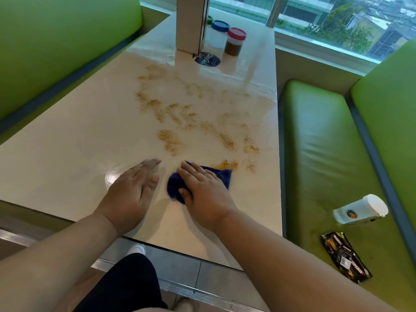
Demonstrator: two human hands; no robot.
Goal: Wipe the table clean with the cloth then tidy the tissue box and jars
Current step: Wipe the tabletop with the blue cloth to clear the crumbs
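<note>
A dark blue cloth (221, 175) lies on the cream table (67, 136) near its front edge. My right hand (202, 190) presses flat on the cloth, fingers straight. Beside it, my left hand (132, 190) rests flat on the bare tabletop, touching nothing else. Brown crumbs (175, 113) are scattered across the middle of the table beyond both hands. At the far end stands an upright tissue box (190, 23). Right of it are a blue-lidded jar (218, 33) and a red-lidded jar (235, 41) with brown contents; a green lid peeks out behind the box.
Green padded benches flank the table on the left (56, 41) and right (326, 143). On the right bench lie a tipped white cup (362, 210) and a black wrapper (345, 257). A round dark sticker (208, 59) sits by the box. A window runs behind.
</note>
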